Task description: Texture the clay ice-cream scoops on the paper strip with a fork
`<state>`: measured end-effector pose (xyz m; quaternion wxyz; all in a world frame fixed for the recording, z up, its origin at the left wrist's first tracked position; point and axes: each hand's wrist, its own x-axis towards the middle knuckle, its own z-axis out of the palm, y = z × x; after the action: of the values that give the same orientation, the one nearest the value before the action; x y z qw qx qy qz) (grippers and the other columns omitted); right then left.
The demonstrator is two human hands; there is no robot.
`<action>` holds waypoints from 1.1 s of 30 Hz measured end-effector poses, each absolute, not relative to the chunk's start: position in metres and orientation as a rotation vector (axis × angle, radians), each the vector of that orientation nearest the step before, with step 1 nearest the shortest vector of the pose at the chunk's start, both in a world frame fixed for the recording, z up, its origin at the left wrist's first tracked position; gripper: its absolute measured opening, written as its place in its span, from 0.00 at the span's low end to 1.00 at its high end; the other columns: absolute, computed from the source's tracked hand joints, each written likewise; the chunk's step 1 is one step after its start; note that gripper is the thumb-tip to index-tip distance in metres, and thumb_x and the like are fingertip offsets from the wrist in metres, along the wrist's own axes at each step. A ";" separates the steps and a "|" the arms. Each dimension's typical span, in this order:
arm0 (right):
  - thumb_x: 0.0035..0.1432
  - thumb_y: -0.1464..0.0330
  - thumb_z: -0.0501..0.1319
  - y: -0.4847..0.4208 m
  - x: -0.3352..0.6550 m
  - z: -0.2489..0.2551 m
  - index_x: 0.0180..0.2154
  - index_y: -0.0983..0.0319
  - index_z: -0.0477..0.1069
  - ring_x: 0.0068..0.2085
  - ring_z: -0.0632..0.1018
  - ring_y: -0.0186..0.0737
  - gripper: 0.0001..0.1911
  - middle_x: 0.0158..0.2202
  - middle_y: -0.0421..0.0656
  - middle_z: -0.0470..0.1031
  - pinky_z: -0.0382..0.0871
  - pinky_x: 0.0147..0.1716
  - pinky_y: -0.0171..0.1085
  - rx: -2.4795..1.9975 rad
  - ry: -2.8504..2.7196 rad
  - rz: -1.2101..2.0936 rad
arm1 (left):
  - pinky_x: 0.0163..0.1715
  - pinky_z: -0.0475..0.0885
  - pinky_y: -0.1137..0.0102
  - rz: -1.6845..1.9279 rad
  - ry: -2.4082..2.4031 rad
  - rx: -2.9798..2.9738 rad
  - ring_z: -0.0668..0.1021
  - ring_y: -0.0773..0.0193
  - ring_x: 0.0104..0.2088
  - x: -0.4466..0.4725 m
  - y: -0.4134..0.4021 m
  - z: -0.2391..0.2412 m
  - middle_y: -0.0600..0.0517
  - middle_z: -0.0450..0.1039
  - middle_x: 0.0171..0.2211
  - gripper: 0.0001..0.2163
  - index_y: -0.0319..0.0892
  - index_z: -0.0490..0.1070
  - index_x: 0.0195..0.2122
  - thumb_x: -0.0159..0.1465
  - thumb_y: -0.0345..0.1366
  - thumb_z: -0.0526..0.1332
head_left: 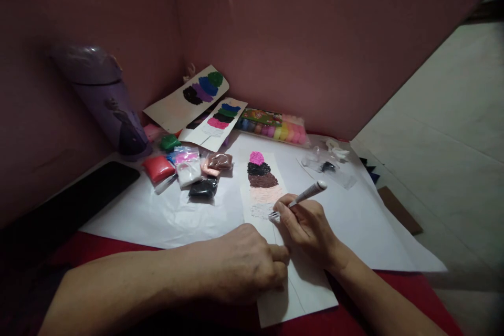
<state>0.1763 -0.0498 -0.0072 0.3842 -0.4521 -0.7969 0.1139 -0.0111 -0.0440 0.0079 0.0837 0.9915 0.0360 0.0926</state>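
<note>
Because the paper strip (301, 286) could presumably slide, I note the curled left hand (248, 265) resting on it at seven o'clock, packets (189, 172) seemingly kept handy at ten, and the right hand (311, 223) pinching a pen-like tool (309, 192), tip to the central white band (260, 211).

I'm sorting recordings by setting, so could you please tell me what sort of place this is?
Probably a craft corner in a home: a card with coloured bands lies near small packets, and a purple bottle stands by the pink wall.
</note>
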 end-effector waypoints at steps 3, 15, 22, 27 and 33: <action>0.62 0.75 0.51 -0.050 0.178 -0.005 0.26 0.62 0.63 0.22 0.65 0.31 0.12 0.22 0.38 0.65 0.60 0.25 0.33 -1.153 -2.005 0.260 | 0.19 0.59 0.67 0.338 0.103 2.952 0.70 0.69 0.22 -0.012 -0.044 0.009 0.52 0.73 0.31 0.05 0.40 0.71 0.32 0.62 0.28 0.56; 0.62 0.75 0.50 -0.049 0.176 -0.008 0.26 0.61 0.62 0.23 0.67 0.33 0.11 0.24 0.39 0.67 0.61 0.26 0.35 -1.126 -2.099 0.230 | 0.19 0.59 0.66 0.288 0.105 2.966 0.69 0.68 0.22 -0.011 -0.043 0.007 0.53 0.73 0.32 0.04 0.40 0.71 0.32 0.61 0.28 0.57; 0.62 0.74 0.50 -0.050 0.177 -0.005 0.26 0.61 0.64 0.22 0.67 0.32 0.12 0.23 0.39 0.68 0.62 0.24 0.34 -1.158 -2.054 0.201 | 0.19 0.57 0.66 0.299 0.102 2.965 0.70 0.68 0.22 -0.011 -0.044 0.009 0.52 0.73 0.33 0.05 0.40 0.71 0.32 0.61 0.28 0.57; 0.64 0.73 0.52 -0.050 0.179 -0.005 0.30 0.63 0.69 0.27 0.73 0.34 0.11 0.27 0.41 0.72 0.67 0.29 0.35 -1.178 -1.899 0.205 | 0.18 0.57 0.66 0.297 0.117 2.946 0.70 0.69 0.21 -0.012 -0.045 0.012 0.52 0.73 0.33 0.04 0.40 0.71 0.32 0.61 0.28 0.57; 0.66 0.69 0.52 -0.048 0.181 -0.004 0.31 0.62 0.70 0.28 0.72 0.35 0.12 0.28 0.41 0.70 0.66 0.30 0.36 -1.259 -1.698 0.162 | 0.18 0.58 0.65 0.250 0.114 2.951 0.70 0.69 0.22 -0.012 -0.045 0.014 0.52 0.73 0.34 0.03 0.40 0.71 0.32 0.61 0.29 0.58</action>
<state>0.1811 -0.0484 -0.0042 0.4887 -0.5180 -0.6989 0.0669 -0.0115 -0.0447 0.0140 0.0886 0.9918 0.0383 0.0841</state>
